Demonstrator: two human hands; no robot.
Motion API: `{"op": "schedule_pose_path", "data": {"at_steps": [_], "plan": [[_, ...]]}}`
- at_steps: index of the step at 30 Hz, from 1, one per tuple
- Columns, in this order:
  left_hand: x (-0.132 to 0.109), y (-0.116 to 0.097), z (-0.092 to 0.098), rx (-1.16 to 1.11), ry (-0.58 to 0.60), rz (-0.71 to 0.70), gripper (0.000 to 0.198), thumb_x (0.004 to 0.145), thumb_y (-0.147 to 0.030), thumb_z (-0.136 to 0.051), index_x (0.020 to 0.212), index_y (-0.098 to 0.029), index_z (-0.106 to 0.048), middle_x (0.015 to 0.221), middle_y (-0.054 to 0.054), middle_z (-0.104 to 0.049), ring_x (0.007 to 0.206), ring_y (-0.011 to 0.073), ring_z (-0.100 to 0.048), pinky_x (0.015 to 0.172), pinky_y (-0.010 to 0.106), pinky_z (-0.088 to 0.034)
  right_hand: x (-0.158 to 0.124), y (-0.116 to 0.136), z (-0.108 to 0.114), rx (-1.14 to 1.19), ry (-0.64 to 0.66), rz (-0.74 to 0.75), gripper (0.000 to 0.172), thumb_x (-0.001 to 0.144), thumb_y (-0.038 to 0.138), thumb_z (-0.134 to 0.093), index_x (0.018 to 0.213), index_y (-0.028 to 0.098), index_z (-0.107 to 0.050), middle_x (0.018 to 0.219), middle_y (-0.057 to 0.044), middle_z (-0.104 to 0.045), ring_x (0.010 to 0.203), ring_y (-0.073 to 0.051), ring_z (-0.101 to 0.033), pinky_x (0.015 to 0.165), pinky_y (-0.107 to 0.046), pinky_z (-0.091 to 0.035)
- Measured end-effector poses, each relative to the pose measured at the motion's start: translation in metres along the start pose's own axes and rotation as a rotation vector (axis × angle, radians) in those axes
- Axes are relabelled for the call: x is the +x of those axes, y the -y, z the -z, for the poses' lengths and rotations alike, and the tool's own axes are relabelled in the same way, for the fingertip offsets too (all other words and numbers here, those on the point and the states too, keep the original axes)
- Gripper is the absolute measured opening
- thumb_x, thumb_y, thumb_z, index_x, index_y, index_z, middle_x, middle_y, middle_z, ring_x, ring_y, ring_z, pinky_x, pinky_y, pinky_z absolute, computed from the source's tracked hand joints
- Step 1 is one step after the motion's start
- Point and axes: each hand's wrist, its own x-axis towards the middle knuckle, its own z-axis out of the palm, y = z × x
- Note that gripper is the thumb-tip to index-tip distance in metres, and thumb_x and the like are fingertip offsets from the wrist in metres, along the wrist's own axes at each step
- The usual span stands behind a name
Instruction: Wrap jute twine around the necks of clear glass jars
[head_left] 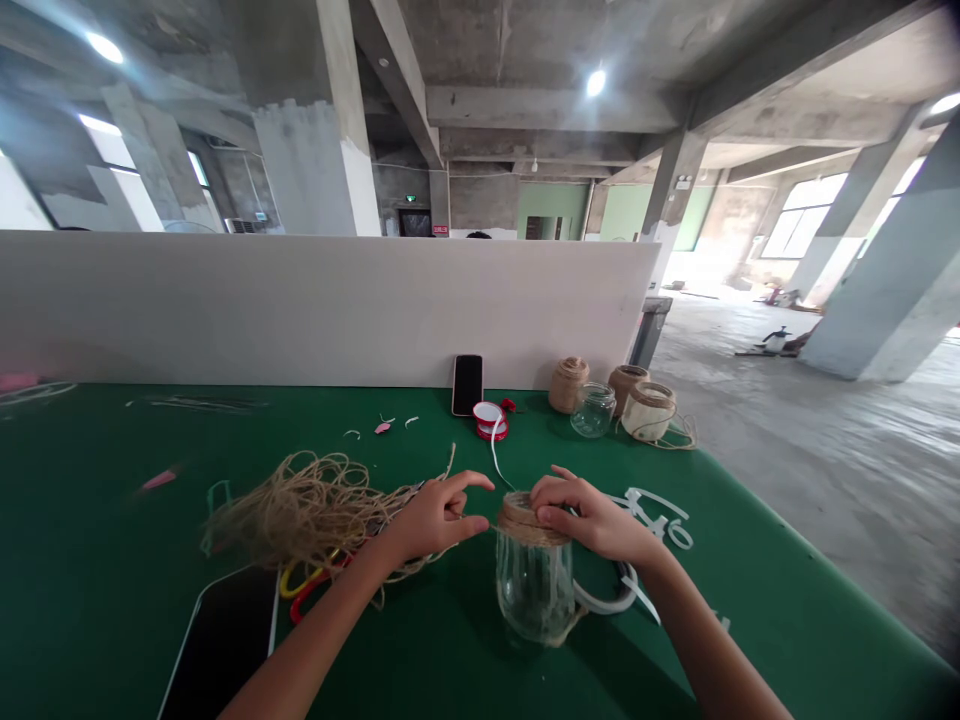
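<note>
A clear glass jar [534,590] with jute twine [529,525] wound round its neck stands upright on the green table. My right hand [589,515] grips the jar's neck, its thumb and fingers pressed on the wound twine. Just left of the rim is my left hand [439,515], thumb and forefinger spread apart and the other fingers curled. I see nothing held between them. A loose heap of jute twine [315,505] lies beside the left hand. Scissors with red and yellow handles [304,590] are partly hidden under it and my forearm.
Farther back are rolls of white tape [491,418], a phone [468,385], an empty glass jar [594,412] and twine-wrapped jars [570,385]. White strips [660,515] and a tape ring [611,595] lie at right. A dark tablet [221,640] sits front left; a white partition [322,310] stands behind.
</note>
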Motion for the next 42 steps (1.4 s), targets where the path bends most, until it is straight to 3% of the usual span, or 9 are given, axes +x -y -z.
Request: {"op": "schedule_pose_path", "data": {"at_steps": [8, 15, 23, 29, 34, 37, 42], "plan": [[-0.001, 0.005, 0.002, 0.011, -0.060, 0.003, 0.039, 0.082, -0.039, -0.054, 0.116, -0.021, -0.051, 0.053, -0.009, -0.022, 0.046, 0.0078, -0.024, 0.048, 0.019, -0.017, 0.002, 0.002, -0.004, 0.030, -0.003, 0.027, 0.034, 0.091, 0.044, -0.041, 0.079, 0.017, -0.059, 0.088, -0.003, -0.060, 0.089, -0.018, -0.055, 0.107, -0.045, -0.008], [0.001, 0.007, 0.000, -0.022, 0.009, -0.029, 0.046, 0.083, -0.040, -0.054, 0.125, -0.023, -0.047, 0.051, -0.010, -0.022, 0.045, 0.0073, -0.023, 0.047, 0.019, -0.017, 0.005, -0.007, -0.008, 0.107, 0.015, 0.095, 0.036, 0.090, 0.045, -0.041, 0.083, 0.016, -0.061, 0.092, -0.006, -0.060, 0.089, -0.018, -0.054, 0.101, -0.040, -0.025], [0.000, 0.002, -0.006, -0.150, 0.122, 0.034, 0.047, 0.085, -0.037, -0.050, 0.129, -0.022, -0.044, 0.050, -0.010, -0.022, 0.045, 0.0071, -0.021, 0.046, 0.019, -0.017, 0.001, -0.005, 0.002, 0.107, 0.095, 0.044, 0.035, 0.089, 0.045, -0.043, 0.085, 0.016, -0.063, 0.094, -0.005, -0.061, 0.088, -0.017, -0.055, 0.106, -0.043, -0.012], [0.000, 0.001, -0.001, -0.088, 0.075, 0.006, 0.046, 0.083, -0.033, -0.053, 0.127, -0.022, -0.046, 0.048, -0.010, -0.021, 0.043, 0.0067, -0.021, 0.046, 0.019, -0.015, 0.001, -0.007, 0.004, 0.124, 0.093, 0.072, 0.036, 0.089, 0.045, -0.043, 0.082, 0.015, -0.063, 0.091, -0.006, -0.061, 0.088, -0.018, -0.054, 0.100, -0.040, -0.026], [0.001, 0.001, -0.004, -0.097, 0.100, 0.035, 0.047, 0.084, -0.037, -0.053, 0.128, -0.022, -0.046, 0.049, -0.010, -0.021, 0.044, 0.0067, -0.020, 0.045, 0.019, -0.015, 0.000, -0.006, 0.004, 0.139, 0.119, 0.084, 0.038, 0.090, 0.045, -0.041, 0.086, 0.015, -0.063, 0.093, -0.007, -0.061, 0.088, -0.018, -0.053, 0.092, -0.037, -0.034], [0.001, 0.001, -0.008, -0.148, 0.106, 0.042, 0.046, 0.084, -0.037, -0.051, 0.128, -0.022, -0.046, 0.050, -0.010, -0.021, 0.045, 0.0069, -0.021, 0.046, 0.019, -0.016, 0.000, -0.007, 0.005, 0.137, 0.129, 0.089, 0.038, 0.090, 0.045, -0.040, 0.086, 0.015, -0.063, 0.091, -0.007, -0.060, 0.087, -0.018, -0.053, 0.095, -0.039, -0.031], [0.000, -0.003, -0.013, -0.198, 0.080, 0.012, 0.040, 0.083, -0.035, -0.052, 0.122, -0.023, -0.049, 0.050, -0.010, -0.021, 0.045, 0.0074, -0.022, 0.046, 0.019, -0.017, 0.001, -0.001, 0.003, 0.086, 0.096, 0.011, 0.034, 0.089, 0.043, -0.044, 0.077, 0.016, -0.060, 0.086, -0.003, -0.058, 0.084, -0.017, -0.055, 0.105, -0.044, -0.013]]}}
